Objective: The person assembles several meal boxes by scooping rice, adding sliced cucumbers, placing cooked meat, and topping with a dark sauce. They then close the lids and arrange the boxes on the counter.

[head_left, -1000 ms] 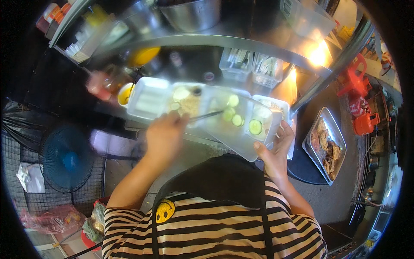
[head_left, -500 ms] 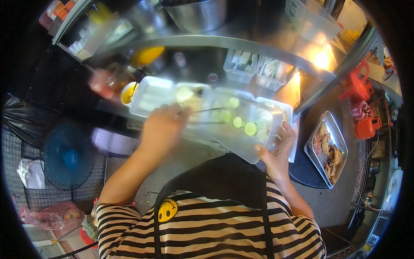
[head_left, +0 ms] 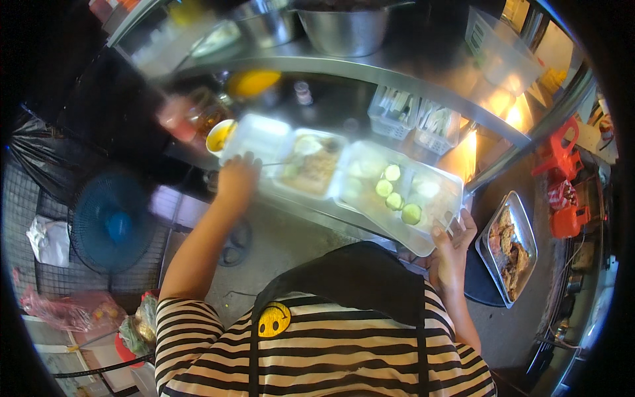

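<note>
A translucent tub (head_left: 372, 206) slants right of centre; mid-frame beside it – an open white box (head_left: 263, 137); the right hand (head_left: 452, 249) grips the tub's lower-right corner; the left hand (head_left: 239, 178), left of centre, holds a thin utensil (head_left: 274, 163); cucumber slices (head_left: 411, 214) – in the tub.

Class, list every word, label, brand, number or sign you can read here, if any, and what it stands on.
No words or numbers can be read.
Clear rectangular plastic bin: faint marks on its side, too blurred to read.
Round yellow smiling-face patch at the person's chest: a picture, no readable words.
</note>
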